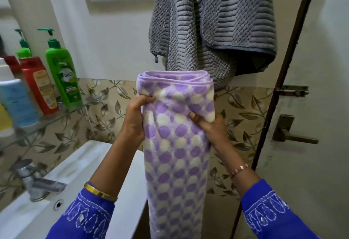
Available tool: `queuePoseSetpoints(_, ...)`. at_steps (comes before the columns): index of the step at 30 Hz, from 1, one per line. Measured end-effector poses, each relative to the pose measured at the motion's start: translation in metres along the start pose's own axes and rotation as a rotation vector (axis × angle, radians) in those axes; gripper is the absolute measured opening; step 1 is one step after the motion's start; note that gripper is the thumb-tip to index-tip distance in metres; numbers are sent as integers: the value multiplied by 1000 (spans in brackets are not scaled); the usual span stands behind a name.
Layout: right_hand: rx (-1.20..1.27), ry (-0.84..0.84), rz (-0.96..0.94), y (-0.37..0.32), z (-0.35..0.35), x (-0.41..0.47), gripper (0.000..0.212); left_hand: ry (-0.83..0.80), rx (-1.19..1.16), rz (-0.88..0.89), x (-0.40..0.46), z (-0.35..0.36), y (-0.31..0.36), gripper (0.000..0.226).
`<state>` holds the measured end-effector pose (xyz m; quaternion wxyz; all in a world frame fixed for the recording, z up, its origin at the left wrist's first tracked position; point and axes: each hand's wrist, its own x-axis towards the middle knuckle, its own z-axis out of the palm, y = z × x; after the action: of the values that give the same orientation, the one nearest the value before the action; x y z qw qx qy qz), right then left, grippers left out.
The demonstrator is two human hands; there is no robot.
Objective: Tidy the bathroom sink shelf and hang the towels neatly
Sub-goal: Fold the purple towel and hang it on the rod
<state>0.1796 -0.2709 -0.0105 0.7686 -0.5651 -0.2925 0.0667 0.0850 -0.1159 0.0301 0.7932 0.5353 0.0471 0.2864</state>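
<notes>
The purple towel (177, 135), spotted white, is folded lengthwise into a narrow strip and held upright in front of the person, its folded top edge raised toward the grey towel (211, 23) that hangs bunched and crooked above; the rest trails down past the sink (79, 165). The left hand (135, 119) grips the strip's left edge near the top, fingers curled round it; the right hand (209, 127) pinches the right edge at about the same height, thumb pressed on the front. Holding both edges level probably keeps the layers from slipping apart and the fold square, ready to be draped; the rail or hook itself is out of view, so where it will hang cannot be told. The grey towel, judging by its uneven corners, still wants straightening.

On the glass shelf (62, 115) to the left stand 2 green pump bottles (63, 76), a red bottle (40, 87) and a white and blue one (17, 99), crowded close together. The tap (35, 180) sits below them; a door handle (294, 135) shows at right.
</notes>
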Motion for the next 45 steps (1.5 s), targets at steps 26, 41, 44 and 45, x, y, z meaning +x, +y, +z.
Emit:
queuePoseSetpoints(26,-952,116,-1139,-36,68,17,62,175,11,273,1,39,75,36)
queuePoseSetpoints(41,-1085,198,-1253,-78,111,80,68,7,90,506,44,64,184,19)
queuePoseSetpoints(44,-1093,273,-1271,-100,134,107,68,-46,97,529,68,64,215,34)
queuePoseSetpoints(45,-1102,298,-1277,-108,141,118,69,-65,102,537,75,64,226,37)
